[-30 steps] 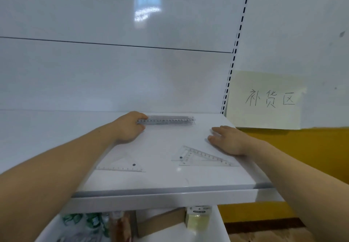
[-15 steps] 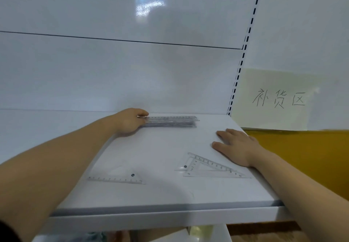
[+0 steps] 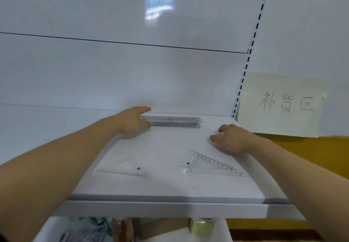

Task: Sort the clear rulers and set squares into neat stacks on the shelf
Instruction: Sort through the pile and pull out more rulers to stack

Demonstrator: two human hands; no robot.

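A stack of clear straight rulers [image 3: 175,121] lies along the back of the white shelf [image 3: 166,185]. My left hand [image 3: 133,122] grips the stack's left end, thumb in front and fingers behind. A clear set square [image 3: 125,168] lies flat near the front left, partly hidden by my left forearm. A second pile of clear set squares [image 3: 211,164] lies at the front right. My right hand [image 3: 231,140] rests on the shelf just behind that pile, fingers curled and apart, holding nothing.
The white back panel [image 3: 132,75] rises right behind the rulers. A slotted upright [image 3: 245,68] bounds the shelf on the right, beside a pale paper sign [image 3: 281,104] with handwriting. Packaged goods [image 3: 90,230] and a box [image 3: 201,225] sit on the lower shelf.
My left hand has closed round the end of the ruler stack and nudged it. My right hand has curled its fingers slightly. The camera has tilted a little.
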